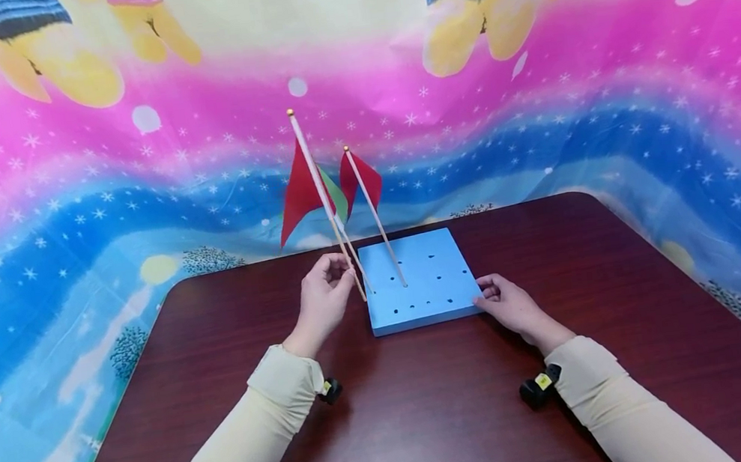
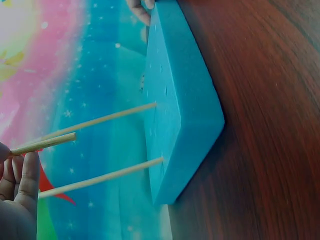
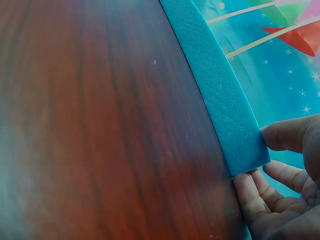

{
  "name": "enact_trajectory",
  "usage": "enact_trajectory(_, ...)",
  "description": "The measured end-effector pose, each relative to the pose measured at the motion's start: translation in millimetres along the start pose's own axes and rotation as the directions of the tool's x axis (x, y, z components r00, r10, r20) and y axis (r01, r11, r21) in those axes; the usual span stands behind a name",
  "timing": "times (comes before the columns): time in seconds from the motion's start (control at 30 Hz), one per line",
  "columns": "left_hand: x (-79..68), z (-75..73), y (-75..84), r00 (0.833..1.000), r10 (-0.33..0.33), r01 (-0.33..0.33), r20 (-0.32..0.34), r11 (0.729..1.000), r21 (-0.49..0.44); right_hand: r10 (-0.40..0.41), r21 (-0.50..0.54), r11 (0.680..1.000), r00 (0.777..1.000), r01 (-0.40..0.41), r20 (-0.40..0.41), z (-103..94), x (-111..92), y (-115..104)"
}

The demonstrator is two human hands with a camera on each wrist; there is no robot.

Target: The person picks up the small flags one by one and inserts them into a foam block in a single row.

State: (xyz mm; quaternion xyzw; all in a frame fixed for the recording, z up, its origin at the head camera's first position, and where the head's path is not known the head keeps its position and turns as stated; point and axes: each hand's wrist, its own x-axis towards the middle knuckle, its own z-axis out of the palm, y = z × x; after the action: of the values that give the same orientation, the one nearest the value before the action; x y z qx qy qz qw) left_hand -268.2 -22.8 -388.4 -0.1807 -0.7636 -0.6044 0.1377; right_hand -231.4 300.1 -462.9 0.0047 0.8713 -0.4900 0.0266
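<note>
Between thumb and fingers, my left hand (image 1: 325, 296) pinches the wooden stick of a red flag (image 1: 301, 197). The lower end of this stick (image 2: 55, 142) is free in the left wrist view, apart from the blue foam board (image 1: 421, 293). Two other flags stand in the board: a green flag (image 1: 334, 193), partly hidden behind the held one, and a second red flag (image 1: 370, 178) leaning left. At the board's near right corner, my right hand (image 1: 510, 306) grips the edge, thumb on top and fingers against the side.
Several small holes dot the top of the board, which lies flat on a dark red wooden table (image 1: 404, 423). Behind the table hangs a colourful printed cloth (image 1: 225, 141). A small black camera is on each wrist.
</note>
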Motion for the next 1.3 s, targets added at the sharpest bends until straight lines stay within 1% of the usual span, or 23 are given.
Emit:
enact_trajectory(0.23, 2.8, 20.0, -0.8, 0.998, 0.040, -0.042, 0.058, 0.999, 0.024, 0.000, -0.001, 1.000, 1.000, 0.000, -0.009, -2.4, 1, 3)
enact_trajectory(0.43, 7.7, 40.6, 3.9, 0.994, 0.045, -0.048, 0.101, 0.998, 0.032, 0.009, 0.000, 1.000, 1.000, -0.009, -0.010, -4.0, 0, 3)
enact_trajectory(0.63, 10.6, 53.7, 3.4, 0.994, 0.023, -0.027, 0.105, 0.999, 0.039, 0.005, 0.008, 1.000, 1.000, -0.005, -0.003, -0.7, 2, 1)
enact_trajectory(0.77, 14.4, 61.0, 1.6, 0.994, 0.031, -0.036, 0.105, 0.998, 0.043, 0.001, 0.007, 1.000, 1.000, -0.001, -0.011, 0.9, 3, 2)
enact_trajectory(1.0, 21.2, 76.4, 0.6, 0.990, 0.041, -0.049, 0.136, 0.997, 0.053, 0.011, 0.012, 1.000, 1.000, -0.011, -0.022, 1.0, 3, 1)
enact_trajectory(1.13, 23.5, 86.0, -1.1, 0.988, 0.036, -0.047, 0.149, 0.996, 0.070, 0.008, 0.011, 1.000, 1.000, -0.008, -0.021, 1.5, 3, 1)
enact_trajectory(1.3, 27.0, 98.2, -2.8, 0.987, 0.026, -0.037, 0.161, 0.997, 0.067, 0.014, 0.015, 1.000, 1.000, -0.013, -0.022, 0.6, 2, 0)
